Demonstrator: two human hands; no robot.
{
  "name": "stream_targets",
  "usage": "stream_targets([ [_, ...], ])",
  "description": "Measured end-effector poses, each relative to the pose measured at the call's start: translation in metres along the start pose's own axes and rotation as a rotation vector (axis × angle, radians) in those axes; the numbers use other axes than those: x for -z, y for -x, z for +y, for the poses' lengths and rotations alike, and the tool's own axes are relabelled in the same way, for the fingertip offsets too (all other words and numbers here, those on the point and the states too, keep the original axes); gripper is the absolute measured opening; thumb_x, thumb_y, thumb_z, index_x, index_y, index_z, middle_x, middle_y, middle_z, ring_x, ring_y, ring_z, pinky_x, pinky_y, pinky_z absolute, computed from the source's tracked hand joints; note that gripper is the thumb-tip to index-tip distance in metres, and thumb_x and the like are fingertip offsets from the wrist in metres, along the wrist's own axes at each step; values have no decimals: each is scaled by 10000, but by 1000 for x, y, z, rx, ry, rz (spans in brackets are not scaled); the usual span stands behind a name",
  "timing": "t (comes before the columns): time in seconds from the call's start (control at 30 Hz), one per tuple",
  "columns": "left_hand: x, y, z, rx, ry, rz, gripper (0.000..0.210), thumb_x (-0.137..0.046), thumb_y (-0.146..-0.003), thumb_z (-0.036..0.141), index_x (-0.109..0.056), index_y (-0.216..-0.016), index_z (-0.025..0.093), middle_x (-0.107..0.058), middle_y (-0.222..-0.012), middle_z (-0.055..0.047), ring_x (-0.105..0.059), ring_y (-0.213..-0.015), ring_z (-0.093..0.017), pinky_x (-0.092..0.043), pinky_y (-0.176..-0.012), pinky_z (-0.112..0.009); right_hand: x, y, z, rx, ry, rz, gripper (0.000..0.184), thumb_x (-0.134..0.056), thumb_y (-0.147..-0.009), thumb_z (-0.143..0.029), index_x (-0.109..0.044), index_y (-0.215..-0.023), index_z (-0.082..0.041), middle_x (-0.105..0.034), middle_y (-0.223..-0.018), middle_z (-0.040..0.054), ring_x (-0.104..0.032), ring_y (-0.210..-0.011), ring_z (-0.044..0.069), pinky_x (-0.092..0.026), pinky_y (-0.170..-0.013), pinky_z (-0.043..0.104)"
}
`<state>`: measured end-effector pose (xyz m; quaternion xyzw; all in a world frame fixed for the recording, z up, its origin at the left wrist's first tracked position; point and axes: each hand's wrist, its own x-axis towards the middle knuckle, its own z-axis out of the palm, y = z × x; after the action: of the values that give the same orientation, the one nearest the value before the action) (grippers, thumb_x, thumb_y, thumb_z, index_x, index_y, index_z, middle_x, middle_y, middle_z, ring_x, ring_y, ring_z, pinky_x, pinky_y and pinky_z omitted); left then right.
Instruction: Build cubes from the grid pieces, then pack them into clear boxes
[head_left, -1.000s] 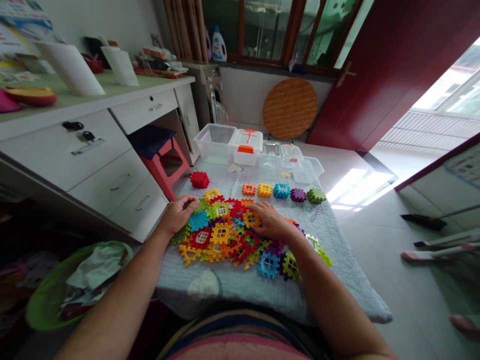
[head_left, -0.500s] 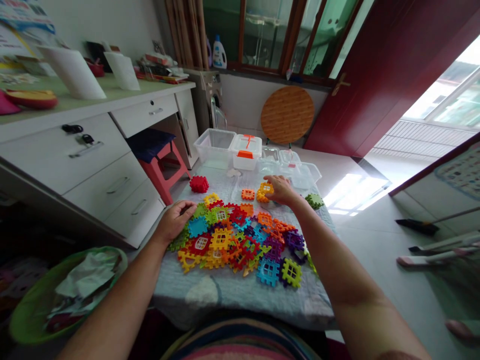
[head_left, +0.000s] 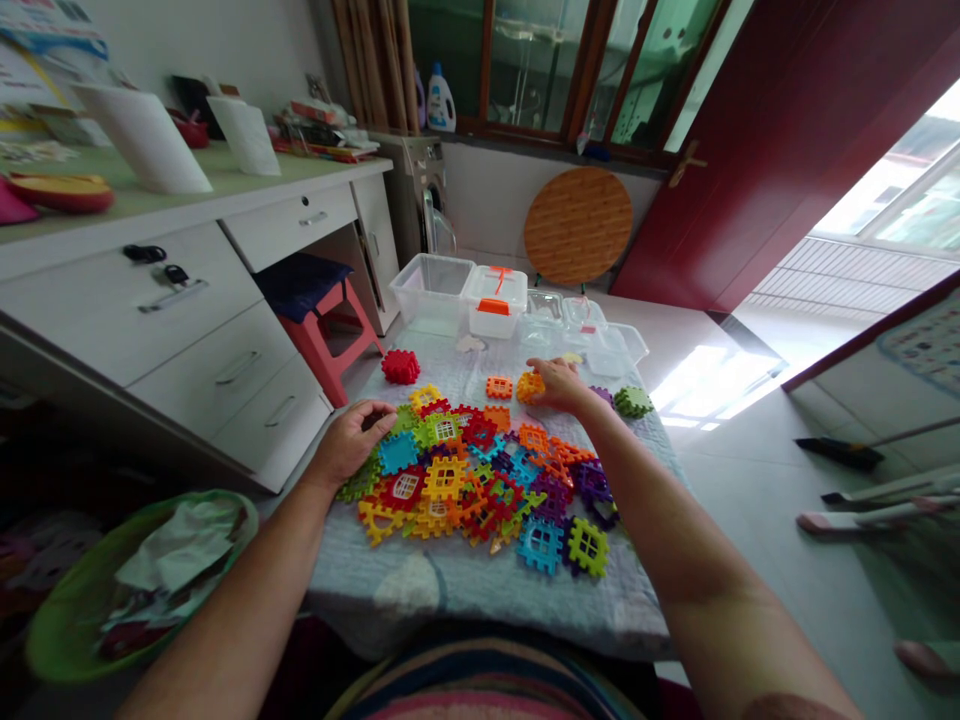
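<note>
A mixed heap of colourful plastic interlocking blocks (head_left: 448, 478), many of them window-shaped, covers the middle of the cloth-covered table. My left hand (head_left: 352, 440) rests at the heap's left edge, beside green blocks, fingers loosely curved and thumb apart, with nothing visible in it. Beyond the heap, my right hand (head_left: 558, 384) has its fingers closed on a yellow building block (head_left: 531, 387) at the top of a small yellow stack; the fingers hide part of it. An orange window block (head_left: 499, 387) lies just left of that stack.
A red stack (head_left: 400, 367) stands back left and a green stack (head_left: 633, 402) back right, with purple blocks beside the green ones. Clear plastic boxes (head_left: 431, 300) line the far edge, one with an orange-handled lid (head_left: 496, 290). A pink stool (head_left: 337, 330) is beyond the table's left side.
My right hand has lowered the yellow block onto the yellow stack. My left hand has stayed by the heap. The view has shifted slightly.
</note>
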<state>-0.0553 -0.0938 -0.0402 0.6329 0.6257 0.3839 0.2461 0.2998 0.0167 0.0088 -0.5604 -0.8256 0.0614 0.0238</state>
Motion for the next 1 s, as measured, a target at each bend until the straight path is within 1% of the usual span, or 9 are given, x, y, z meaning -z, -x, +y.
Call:
stream_targets([
  [0.1,-1,0,-2,-2,9,4,438,-578,-777,561,-678,-945,169,-710,-899,-49,-645,-825,-213,-510,-814,-324,7,11,-3,5,-10,101,749,-721,-706,-329,-451,-1388,-175,-568,-1314,156,-458,-1211,365,-350,-974,490],
  [0.2,-1,0,-6,-3,32,-8,440,-600,-771,563,-673,-961,173,-714,-919,-54,-650,-841,-217,-515,-804,-320,14,36,-8,70,-84,174,574,-672,-770,-330,-526,-1304,-183,-599,-1259,136,-515,-1155,315,-384,-959,437],
  [0.27,-1,0,-8,0,59,-23,444,-615,-764,564,-669,-975,176,-715,-932,-57,-651,-857,-219,-517,-798,-317,14,57,-13,147,-145,115,403,-639,-807,-317,-600,-1189,-195,-643,-1175,108,-566,-1081,264,-407,-936,385],
  [0.33,-1,0,-9,14,100,-35,454,-628,-755,566,-668,-986,177,-715,-936,-57,-652,-859,-219,-519,-794,-315,9,74,-18,199,-156,24,359,-642,-807,-324,-624,-1144,-201,-656,-1149,99,-572,-1076,254,-410,-933,371],
  [0.43,0,1,-7,55,181,-53,469,-645,-742,568,-665,-997,175,-712,-928,-49,-653,-847,-214,-520,-789,-311,-3,87,-24,170,-105,-74,393,-673,-766,-321,-628,-1131,-182,-658,-1136,115,-567,-1080,271,-412,-912,375],
  [0.53,0,2,-6,85,230,-59,484,-655,-737,569,-663,-1014,172,-712,-946,-51,-654,-869,-219,-518,-803,-315,-12,87,-28,120,-85,-94,265,-637,-779,-282,-650,-1012,-158,-681,-1037,113,-601,-974,244,-421,-839,327],
  [0.67,0,2,-10,60,229,-50,494,-644,-753,567,-661,-1035,162,-705,-1061,-86,-641,-975,-246,-501,-876,-347,-15,85,-28,114,-173,-8,144,-561,-827,-248,-662,-895,-172,-700,-901,74,-621,-850,196,-409,-765,276],
  [0.83,0,2,-10,40,208,-46,487,-654,-750,563,-662,-1022,159,-704,-1073,-97,-639,-995,-250,-499,-896,-361,-16,86,-27,65,-328,146,241,-443,-893,-232,-660,-795,-194,-688,-773,42,-607,-711,172,-399,-678,263],
  [1.0,-2,2,-12,41,186,-48,483,-645,-758,564,-665,-1023,160,-710,-1036,-81,-652,-931,-227,-510,-856,-333,-22,85,-28,7,-471,262,270,-405,-919,-247,-666,-974,-204,-682,-757,20,-615,-690,165,-418,-657,248],
])
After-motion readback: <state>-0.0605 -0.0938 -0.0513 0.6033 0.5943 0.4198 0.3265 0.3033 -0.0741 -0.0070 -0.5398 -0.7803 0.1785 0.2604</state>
